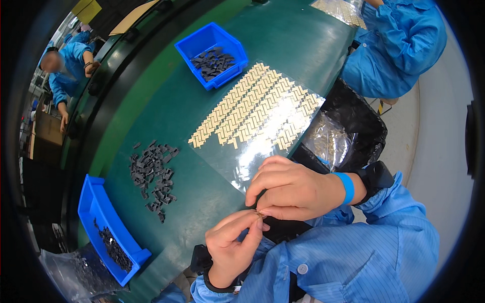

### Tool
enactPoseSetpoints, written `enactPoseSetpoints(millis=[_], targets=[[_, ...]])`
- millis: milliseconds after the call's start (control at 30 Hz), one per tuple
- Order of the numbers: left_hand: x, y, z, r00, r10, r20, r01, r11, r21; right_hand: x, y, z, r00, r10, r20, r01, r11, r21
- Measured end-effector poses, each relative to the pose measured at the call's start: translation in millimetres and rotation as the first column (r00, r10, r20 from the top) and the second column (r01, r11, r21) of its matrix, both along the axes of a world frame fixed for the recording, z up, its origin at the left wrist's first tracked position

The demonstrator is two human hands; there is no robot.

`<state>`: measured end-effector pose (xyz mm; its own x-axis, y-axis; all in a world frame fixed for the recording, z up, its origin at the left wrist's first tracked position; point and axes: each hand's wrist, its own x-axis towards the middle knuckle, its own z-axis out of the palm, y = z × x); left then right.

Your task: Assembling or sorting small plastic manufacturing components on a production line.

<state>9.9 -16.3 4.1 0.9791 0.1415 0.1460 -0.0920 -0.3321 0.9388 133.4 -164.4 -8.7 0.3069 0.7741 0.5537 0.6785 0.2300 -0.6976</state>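
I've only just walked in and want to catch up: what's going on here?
The person's left hand and right hand meet at the fingertips, pinching a small piece that they mostly cover. Beyond them, rows of tan pieces lie on a clear sheet on the green table. Black pieces lie loose to the left, between two blue bins that hold small dark parts.

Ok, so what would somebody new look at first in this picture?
Probably the cream pieces in shiny zigzag rows on a clear sheet, right in the middle of the green table. Next, maybe the bright blue bin beyond them, and the heap of dark pieces to the left. Near the bottom, the left hand and right hand meet at a tiny piece.
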Motion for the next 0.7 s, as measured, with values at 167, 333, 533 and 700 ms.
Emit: enactPoseSetpoints(millis=[167,333,533,700], targets=[[-6,1,-6,0.988,0.015,-0.151,-0.095,0.840,-0.534,29,-46,-6,0.863,-0.419,0.282,0.479,0.857,-0.192],[-2,-7,-2,0.982,0.084,-0.172,-0.168,0.808,-0.565,51,-124,-10,0.400,-0.553,0.731,0.912,0.316,-0.260],[0,-17,-9,0.987,0.102,-0.122,-0.154,0.802,-0.577,-1,-44,-6,0.880,-0.436,-0.186,0.424,0.900,-0.105],[-1,-23,-6,0.991,0.096,-0.096,-0.134,0.797,-0.589,-27,-10,-3,0.861,-0.164,-0.481,0.205,0.978,0.033]])
